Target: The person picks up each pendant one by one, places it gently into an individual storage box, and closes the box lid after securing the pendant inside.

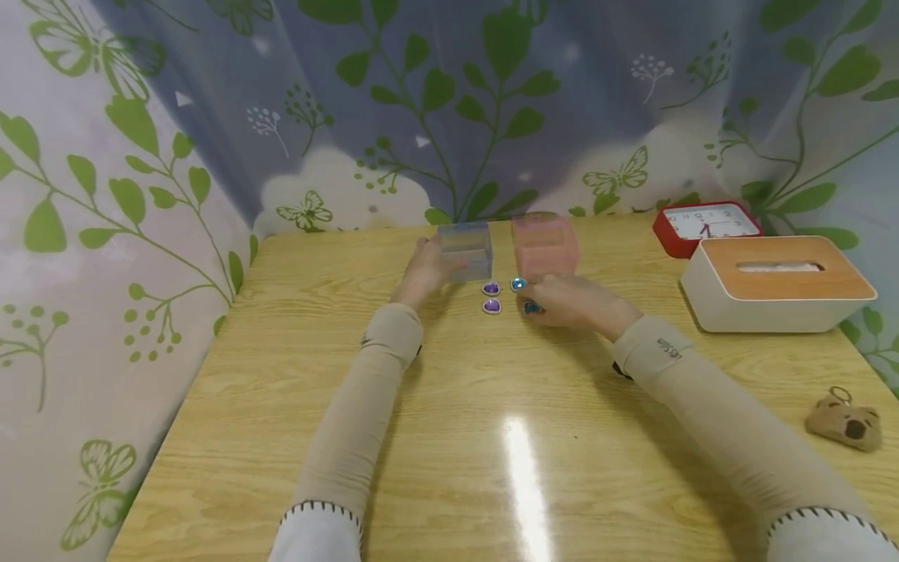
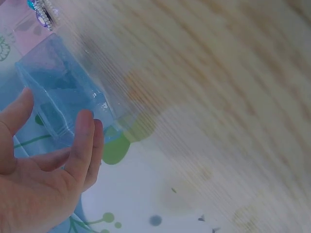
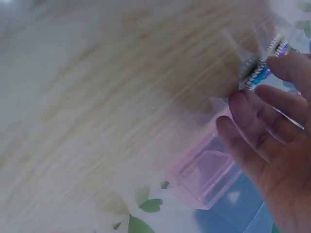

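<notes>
At the table's far side, my left hand point(image 1: 424, 273) touches the clear blue box point(image 1: 479, 257). The thumb lies along its front and relaxed, spread fingers point(image 2: 83, 128) rest by its left end. In front of the clear pink box point(image 1: 549, 254), my right hand point(image 1: 572, 303) is over the blue gem ornaments. Its fingertips are right at the farther blue gem point(image 1: 518, 284), and the nearer blue gem point(image 1: 532, 307) is partly hidden by the hand. Two purple gem ornaments point(image 1: 492, 307) with beaded silver rims lie just left, one behind the other.
A white tissue box point(image 1: 758, 311) with a wooden lid stands at the right. Behind it is a red clock point(image 1: 670, 237). A brown bear-head keychain point(image 1: 843, 421) lies near the right edge. Patterned curtains point(image 1: 393, 101) hang close behind the wooden table point(image 1: 449, 406).
</notes>
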`<action>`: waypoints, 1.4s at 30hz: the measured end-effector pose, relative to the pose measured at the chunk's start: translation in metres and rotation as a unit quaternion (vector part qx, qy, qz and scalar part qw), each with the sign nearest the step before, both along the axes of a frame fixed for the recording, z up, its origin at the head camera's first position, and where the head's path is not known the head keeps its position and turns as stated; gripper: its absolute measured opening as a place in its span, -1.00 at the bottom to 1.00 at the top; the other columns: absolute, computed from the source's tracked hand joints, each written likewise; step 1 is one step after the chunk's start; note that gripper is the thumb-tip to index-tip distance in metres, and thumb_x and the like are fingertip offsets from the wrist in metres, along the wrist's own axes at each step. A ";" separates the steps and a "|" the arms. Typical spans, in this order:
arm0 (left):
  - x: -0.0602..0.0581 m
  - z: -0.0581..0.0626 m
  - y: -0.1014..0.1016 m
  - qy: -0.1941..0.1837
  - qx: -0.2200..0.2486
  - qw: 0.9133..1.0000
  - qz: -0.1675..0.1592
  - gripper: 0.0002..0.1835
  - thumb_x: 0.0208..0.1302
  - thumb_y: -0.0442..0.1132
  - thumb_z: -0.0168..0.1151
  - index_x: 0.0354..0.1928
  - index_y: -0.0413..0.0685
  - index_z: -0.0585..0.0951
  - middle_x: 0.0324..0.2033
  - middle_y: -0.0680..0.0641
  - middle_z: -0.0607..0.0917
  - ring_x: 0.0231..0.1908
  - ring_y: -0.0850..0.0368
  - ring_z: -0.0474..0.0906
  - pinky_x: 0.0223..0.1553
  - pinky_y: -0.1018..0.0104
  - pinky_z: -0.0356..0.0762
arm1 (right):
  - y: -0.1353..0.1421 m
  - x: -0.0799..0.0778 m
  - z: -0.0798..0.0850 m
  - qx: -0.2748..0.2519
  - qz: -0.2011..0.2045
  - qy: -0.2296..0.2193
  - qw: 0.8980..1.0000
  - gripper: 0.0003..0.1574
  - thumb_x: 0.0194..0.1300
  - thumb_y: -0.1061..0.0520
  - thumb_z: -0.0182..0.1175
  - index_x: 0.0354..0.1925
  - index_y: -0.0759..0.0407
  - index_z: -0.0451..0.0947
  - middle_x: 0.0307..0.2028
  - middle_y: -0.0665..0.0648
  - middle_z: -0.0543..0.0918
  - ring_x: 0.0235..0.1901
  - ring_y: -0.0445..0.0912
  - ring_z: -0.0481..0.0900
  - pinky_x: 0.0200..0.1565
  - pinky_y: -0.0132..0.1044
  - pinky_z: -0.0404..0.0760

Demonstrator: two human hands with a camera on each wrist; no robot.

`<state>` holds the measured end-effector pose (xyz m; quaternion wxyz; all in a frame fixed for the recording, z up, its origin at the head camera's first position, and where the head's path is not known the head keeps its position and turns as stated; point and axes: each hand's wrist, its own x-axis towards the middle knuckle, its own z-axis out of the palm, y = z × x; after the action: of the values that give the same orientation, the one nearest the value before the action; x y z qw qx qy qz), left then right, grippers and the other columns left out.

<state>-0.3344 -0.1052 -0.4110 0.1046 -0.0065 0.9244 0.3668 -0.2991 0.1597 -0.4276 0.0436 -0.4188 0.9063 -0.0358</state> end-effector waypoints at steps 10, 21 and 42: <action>-0.001 0.002 0.000 0.003 -0.010 1.000 -0.001 -0.03 0.52 0.08 0.24 0.71 -0.09 -0.07 0.68 -0.34 -0.06 0.65 -0.34 0.01 0.66 -0.23 0.04 | 0.001 0.002 0.003 -0.005 0.028 0.008 1.000 -0.71 0.34 0.19 0.45 0.02 0.17 0.72 0.24 0.33 0.68 0.14 0.20 0.74 0.17 0.05 0.74; -0.001 -0.001 0.000 0.018 -0.003 1.000 -0.003 -0.06 0.52 0.04 0.26 0.70 -0.09 -0.01 0.64 -0.34 0.08 0.60 -0.33 0.15 0.64 -0.21 0.14 | -0.001 0.000 0.000 0.002 0.007 0.011 1.000 -0.83 0.34 0.18 0.40 -0.12 0.16 0.64 -0.04 0.19 0.72 -0.26 -0.07 0.69 -0.16 -0.17 0.75; -0.012 -0.003 -0.012 0.030 0.083 0.996 -0.006 -0.21 0.41 -0.20 0.40 0.55 -0.34 0.28 0.40 -0.38 0.51 0.36 -0.28 0.52 0.43 -0.05 0.54 | -0.009 -0.001 0.019 -0.131 -0.022 -0.008 0.991 -0.73 0.40 0.12 0.36 -0.01 0.21 0.65 -0.11 0.18 0.77 -0.22 0.01 0.80 -0.13 -0.14 0.80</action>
<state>-0.3460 -0.1174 -0.4138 0.0790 0.0186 0.8936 0.4416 -0.3004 0.1508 -0.4083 -0.0056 -0.4007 0.9024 -0.1584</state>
